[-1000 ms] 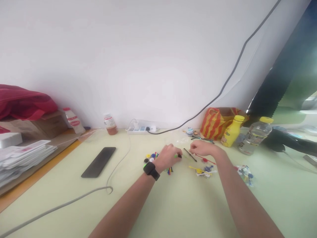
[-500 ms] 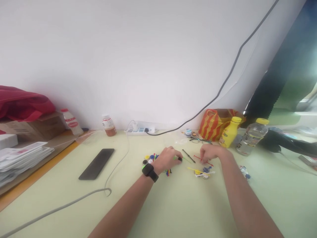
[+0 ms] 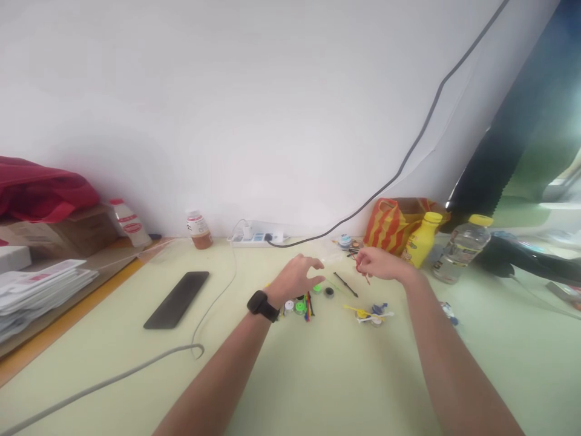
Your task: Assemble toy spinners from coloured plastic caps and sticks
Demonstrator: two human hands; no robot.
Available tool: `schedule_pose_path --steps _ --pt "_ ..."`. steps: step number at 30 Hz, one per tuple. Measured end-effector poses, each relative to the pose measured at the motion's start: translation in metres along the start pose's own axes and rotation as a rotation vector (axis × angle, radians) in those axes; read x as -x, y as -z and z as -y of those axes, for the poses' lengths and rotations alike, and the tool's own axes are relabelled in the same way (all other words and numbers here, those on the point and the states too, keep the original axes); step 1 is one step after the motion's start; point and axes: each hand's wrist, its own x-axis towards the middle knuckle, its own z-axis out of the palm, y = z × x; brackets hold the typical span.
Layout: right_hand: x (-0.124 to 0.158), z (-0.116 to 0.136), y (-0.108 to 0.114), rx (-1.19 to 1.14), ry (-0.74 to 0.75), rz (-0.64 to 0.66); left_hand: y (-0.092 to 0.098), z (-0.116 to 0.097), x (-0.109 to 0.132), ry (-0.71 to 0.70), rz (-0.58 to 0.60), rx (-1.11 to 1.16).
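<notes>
Meanwhile, both hands had lifted off the pile of small coloured parts [image 3: 302, 304]. My left hand [image 3: 295, 277] hovered just above the pile, fingers spread, holding nothing. My right hand [image 3: 379, 264] rose beyond the pile, fingertips pinched on a thin red stick [image 3: 362, 270]. A black stick [image 3: 345, 284] lay beside the pile, untouched.

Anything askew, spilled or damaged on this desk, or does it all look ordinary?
Nothing looks spilled or broken. The small coloured parts lie loosely scattered on the desk under the left hand; the right hand pinches a thin red stick. Both bottles stand upright, capped.
</notes>
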Motion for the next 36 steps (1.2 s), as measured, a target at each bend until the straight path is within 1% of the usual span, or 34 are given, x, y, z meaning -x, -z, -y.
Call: schedule_pose_path --steps 4,8,12,16,20,23,27,29,31,33,36 --pt "0.004 0.021 -0.006 -0.264 0.215 0.017 0.006 -0.01 -0.002 -0.034 -0.079 0.126" --pt "0.007 0.044 -0.018 -0.46 0.354 0.066 0.007 -0.023 -0.004 -0.089 -0.074 0.334" --pt "0.005 0.055 -0.026 -0.549 0.384 0.055 0.003 -0.027 -0.008 -0.117 -0.103 0.496" --pt "0.003 0.057 -0.03 -0.613 0.39 0.042 0.001 -0.028 -0.009 -0.122 -0.175 0.559" --pt "0.009 0.058 -0.031 -0.564 0.376 0.073 0.002 -0.03 -0.008 -0.159 -0.169 0.558" --pt "0.012 0.06 -0.032 -0.518 0.331 0.093 0.002 -0.029 -0.008 -0.146 -0.167 0.539" --pt "0.009 0.061 -0.035 -0.5 0.3 0.119 0.0 -0.027 -0.008 -0.14 -0.153 0.534" --pt "0.005 0.061 -0.036 -0.502 0.292 0.085 0.0 -0.025 -0.009 -0.12 -0.167 0.53" --pt "0.002 0.058 -0.035 -0.492 0.266 0.007 0.0 -0.023 -0.01 -0.089 -0.192 0.525" --pt "-0.001 0.051 -0.031 -0.411 0.224 -0.059 0.002 -0.021 -0.009 -0.066 -0.19 0.511" --pt "-0.004 0.032 -0.024 -0.088 0.118 -0.057 0.005 -0.019 -0.007 -0.051 -0.114 0.446"
